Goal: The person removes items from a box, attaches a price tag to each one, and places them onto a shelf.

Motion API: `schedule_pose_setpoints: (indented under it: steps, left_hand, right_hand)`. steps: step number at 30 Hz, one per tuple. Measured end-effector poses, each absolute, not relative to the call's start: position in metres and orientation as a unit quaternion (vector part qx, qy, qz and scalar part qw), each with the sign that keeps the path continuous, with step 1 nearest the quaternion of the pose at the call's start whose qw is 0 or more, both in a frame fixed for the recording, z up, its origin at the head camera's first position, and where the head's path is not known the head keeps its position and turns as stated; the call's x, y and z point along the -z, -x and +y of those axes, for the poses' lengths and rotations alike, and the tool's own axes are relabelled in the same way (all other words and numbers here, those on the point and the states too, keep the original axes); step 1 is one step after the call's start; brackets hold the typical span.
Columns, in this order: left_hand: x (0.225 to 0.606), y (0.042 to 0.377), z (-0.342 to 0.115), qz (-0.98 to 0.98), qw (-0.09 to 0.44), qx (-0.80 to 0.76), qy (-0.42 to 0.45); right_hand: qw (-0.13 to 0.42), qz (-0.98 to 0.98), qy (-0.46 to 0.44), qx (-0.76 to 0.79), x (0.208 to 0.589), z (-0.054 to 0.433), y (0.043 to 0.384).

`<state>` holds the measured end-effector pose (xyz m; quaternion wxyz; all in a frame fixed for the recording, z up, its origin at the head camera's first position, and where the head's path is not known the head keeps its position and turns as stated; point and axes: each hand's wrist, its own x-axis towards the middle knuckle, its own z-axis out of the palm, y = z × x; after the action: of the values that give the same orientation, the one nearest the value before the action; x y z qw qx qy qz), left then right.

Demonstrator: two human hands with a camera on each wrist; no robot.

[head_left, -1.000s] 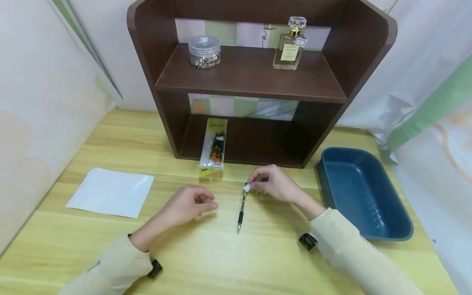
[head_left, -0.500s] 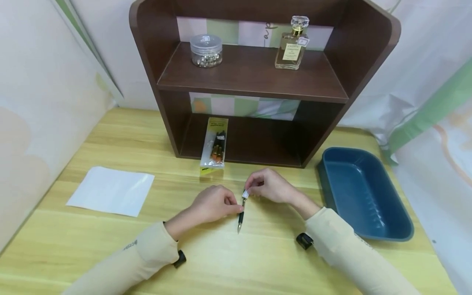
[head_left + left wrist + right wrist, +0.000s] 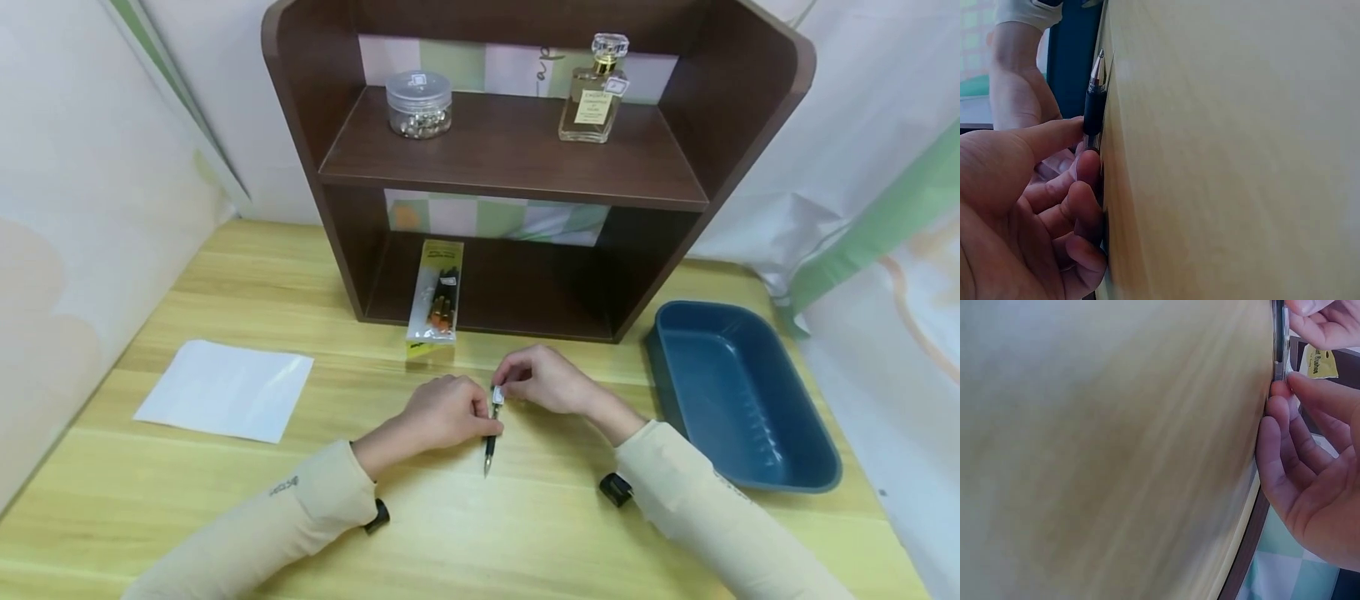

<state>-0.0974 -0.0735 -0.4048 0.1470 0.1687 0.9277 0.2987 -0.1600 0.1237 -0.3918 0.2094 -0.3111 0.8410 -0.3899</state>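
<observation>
A slim pen [image 3: 490,447] with a black grip and a silver tip lies along the wooden table, its tip towards me. My left hand [image 3: 447,412] pinches it between thumb and fingers just above the grip, as the left wrist view shows with the pen's tip [image 3: 1099,69] sticking out past the thumb. At the far end, beside a small white tag [image 3: 498,395], my right hand [image 3: 546,382] pinches the pen between thumb and index finger. In the right wrist view the pen's clear barrel [image 3: 1280,337] runs between both hands, close along the tabletop.
Behind the hands stands a dark brown shelf [image 3: 517,167] holding a lidded jar [image 3: 418,104], a perfume bottle [image 3: 590,104] and, below, a packet of brushes [image 3: 435,292] jutting over the front edge. A blue bin [image 3: 750,392] stands right; white paper [image 3: 225,390] lies left.
My left hand has moved right to the pen and now pinches it. My right hand has come slightly nearer and left, keeping hold of the pen's far end.
</observation>
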Motion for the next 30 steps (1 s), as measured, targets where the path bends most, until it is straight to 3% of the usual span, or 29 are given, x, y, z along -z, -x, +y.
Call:
schedule_pose_setpoints:
  steps: [20,30]
  left_hand:
    - [0.400,0.101,-0.067,0.934,0.167,-0.275,-0.155]
    - [0.399,0.099,-0.065,0.938,0.182,-0.252,-0.150]
  right_hand:
    - [0.194,0.865,0.255,0.386,0.387,0.132,0.165]
    - [0.132,0.871,0.260,0.395,0.344,0.168,0.157]
